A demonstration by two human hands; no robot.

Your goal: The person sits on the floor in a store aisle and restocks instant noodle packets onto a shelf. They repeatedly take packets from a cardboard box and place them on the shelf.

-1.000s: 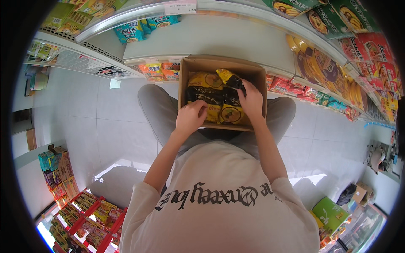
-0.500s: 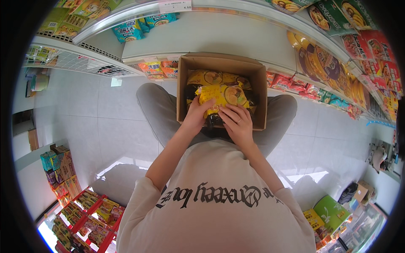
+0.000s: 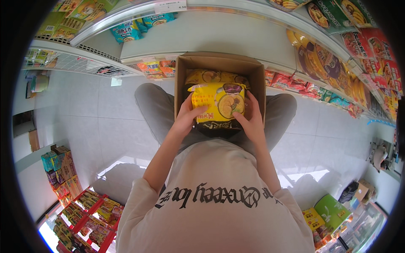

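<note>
An open cardboard box (image 3: 181,84) rests on my lap, holding several yellow and black snack packs. I hold one large yellow pack (image 3: 217,101) flat above the box with both hands. My left hand (image 3: 185,120) grips its left edge. My right hand (image 3: 252,120) grips its right edge. A black pack (image 3: 217,126) shows just under the yellow one, near my chest.
White store shelves (image 3: 202,36) stand in front of me, the lower tier partly bare. Snack packs (image 3: 333,63) fill the shelves to the right, and blue packs (image 3: 139,23) lie upper left. Red racks of goods (image 3: 88,211) and a green carton (image 3: 333,211) sit behind me on the tiled floor.
My hands were reaching into the box among the packs; they have since lifted one yellow pack out and drawn it toward my chest, gripping it on both sides.
</note>
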